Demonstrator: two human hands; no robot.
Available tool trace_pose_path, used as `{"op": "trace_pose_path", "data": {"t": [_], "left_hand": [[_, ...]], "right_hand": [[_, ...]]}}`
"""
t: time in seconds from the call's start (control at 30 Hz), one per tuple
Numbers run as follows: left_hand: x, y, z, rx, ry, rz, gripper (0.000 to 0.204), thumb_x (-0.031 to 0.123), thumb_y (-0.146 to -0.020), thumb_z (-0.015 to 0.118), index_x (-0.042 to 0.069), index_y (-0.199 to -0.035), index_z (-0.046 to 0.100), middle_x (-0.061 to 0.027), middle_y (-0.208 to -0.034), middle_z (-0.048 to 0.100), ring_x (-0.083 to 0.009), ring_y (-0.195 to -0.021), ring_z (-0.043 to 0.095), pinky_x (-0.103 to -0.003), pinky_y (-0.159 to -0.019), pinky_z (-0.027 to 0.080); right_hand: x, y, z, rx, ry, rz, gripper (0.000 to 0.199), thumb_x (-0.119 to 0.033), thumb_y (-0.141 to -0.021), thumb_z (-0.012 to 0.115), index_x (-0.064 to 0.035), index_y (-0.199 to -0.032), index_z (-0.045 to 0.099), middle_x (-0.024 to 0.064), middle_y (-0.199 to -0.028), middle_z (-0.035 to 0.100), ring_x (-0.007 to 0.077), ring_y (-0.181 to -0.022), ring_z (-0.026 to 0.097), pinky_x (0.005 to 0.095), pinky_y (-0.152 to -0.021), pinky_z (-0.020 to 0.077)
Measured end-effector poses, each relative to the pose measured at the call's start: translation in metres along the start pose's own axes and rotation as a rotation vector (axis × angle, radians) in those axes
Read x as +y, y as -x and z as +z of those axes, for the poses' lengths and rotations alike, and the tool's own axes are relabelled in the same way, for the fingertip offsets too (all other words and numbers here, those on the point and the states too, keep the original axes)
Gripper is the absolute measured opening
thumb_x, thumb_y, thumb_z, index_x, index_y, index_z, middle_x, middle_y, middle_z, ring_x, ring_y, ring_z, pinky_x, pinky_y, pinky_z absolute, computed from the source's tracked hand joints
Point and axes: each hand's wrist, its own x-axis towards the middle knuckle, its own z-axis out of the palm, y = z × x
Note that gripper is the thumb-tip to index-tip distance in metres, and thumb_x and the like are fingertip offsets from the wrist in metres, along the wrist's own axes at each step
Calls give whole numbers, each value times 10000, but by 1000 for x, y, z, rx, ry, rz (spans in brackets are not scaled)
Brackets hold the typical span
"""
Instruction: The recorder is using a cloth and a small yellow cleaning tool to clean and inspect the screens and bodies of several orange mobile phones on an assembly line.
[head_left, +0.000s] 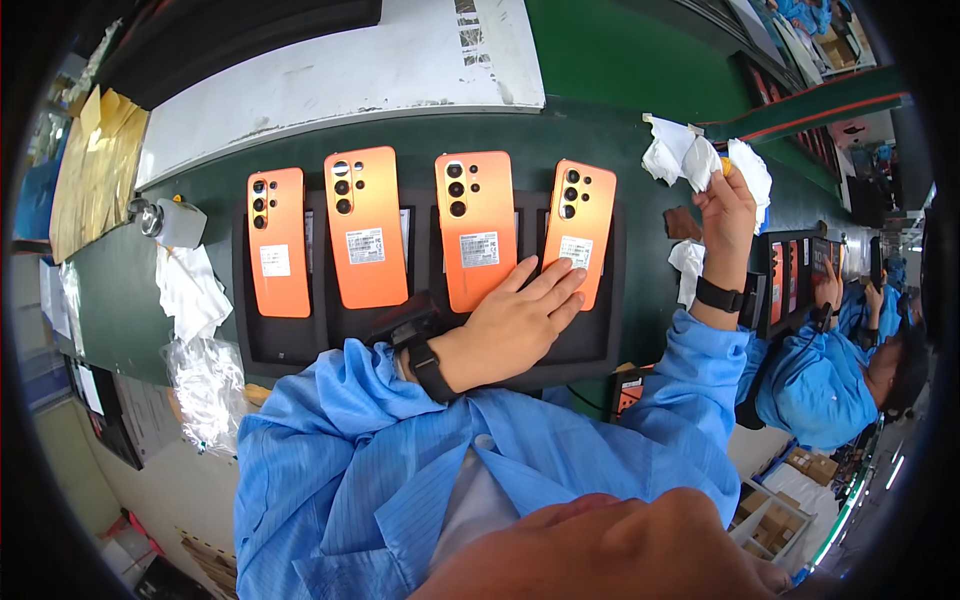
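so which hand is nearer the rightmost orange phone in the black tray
Left. The left hand rests with fingertips on the rightmost orange phone in the black tray; the right hand is apart to its right, gripping a white cloth.

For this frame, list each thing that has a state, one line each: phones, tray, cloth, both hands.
Four orange phones: lying back up in a row, side by side on the tray.
Black tray: flat on the green bench, all slots filled.
White cloth: crumpled, gripped and lifted.
Left hand: open, fingers flat across the lower ends of the two right-most phones.
Right hand: closed on the white cloth.
Small bottle: lying on its side.
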Motion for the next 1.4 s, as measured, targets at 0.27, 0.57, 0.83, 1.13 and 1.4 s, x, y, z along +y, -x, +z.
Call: {"op": "trace_pose_path", "data": {"t": [0.27, 0.57, 0.83, 1.13, 1.4], "left_hand": [[-1, 1, -5, 11, 108, -38, 530, 219, -856, 693, 14, -1329, 570, -136, -1440, 525, -299, -1387, 437, -513, -1146, 329], [-4, -3, -22, 299, 877, -367, 344, 162, -939, 676, -5, -1234, 617, -156, -1097, 704, -258, -977, 699, -348, -835, 545], [-36, -10, -32, 350, 1633, -569, 293, 192, -1043, 545, -51, -1183, 631, -95, -1099, 698, -135, -996, 678, -292, -885, 568], [-34, -7, -48, 305, 1722, -579, 356, 183, -1060, 476, -21, -1337, 569, -118, -1209, 672, -183, -1094, 661, -343, -956, 549], [-32, -8, -51, 252, 1704, -519, 458, 155, -1052, 452, -12, -1477, 422, -117, -1311, 615, -177, -1150, 630, -339, -986, 526]], "right_hand": [[-9, 51, 50, -307, -276, 116, 247, -93, -972, 586, 8, -1197, 595, 107, -1031, 694, 171, -818, 650, 298, -652, 502], [-3, 96, 79, -382, 93, -33, 200, -57, -957, 626, 30, -1137, 637, 88, -1031, 688, 116, -808, 641, 246, -685, 513], [-18, 153, 145, -486, 784, -668, 193, -18, -837, 714, 36, -1018, 671, 174, -997, 642, 306, -827, 660, 335, -704, 513], [-2, 158, 134, -196, 512, -316, 294, -59, -894, 694, 43, -1166, 649, 93, -989, 608, 147, -857, 625, 258, -771, 490], [-10, 162, 149, -204, 765, -720, 410, -119, -811, 787, 19, -1173, 653, 158, -1131, 630, 274, -998, 608, 359, -858, 494]]}}
